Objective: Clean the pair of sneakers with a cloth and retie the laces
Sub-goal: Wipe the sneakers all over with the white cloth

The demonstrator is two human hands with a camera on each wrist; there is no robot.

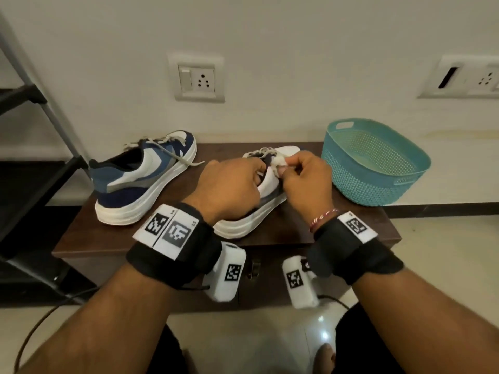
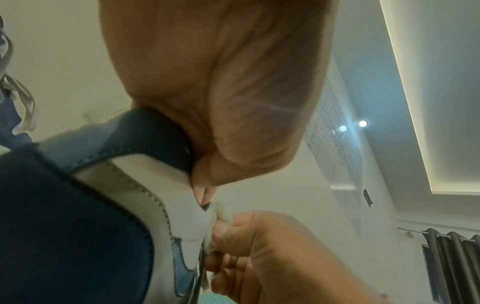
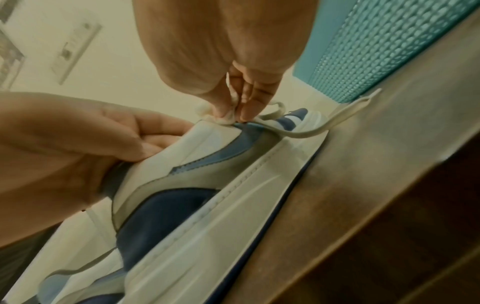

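While your left hand (image 1: 232, 184) grips the near sneaker (image 3: 207, 185) by its collar to steady it on the table (image 1: 337, 228), your right hand (image 1: 305, 182) pinches the cloth (image 1: 278, 161), rubbing near the laces (image 3: 298, 131).

Two blue-and-white leather sneakers stood upright on the dark wooden table (image 1: 283, 236): the left sneaker (image 1: 140, 179), laces (image 1: 172, 152) loose; the right sneaker (image 1: 259, 211) with a small white cloth (image 1: 279, 161), seemingly bunched, at its tongue.
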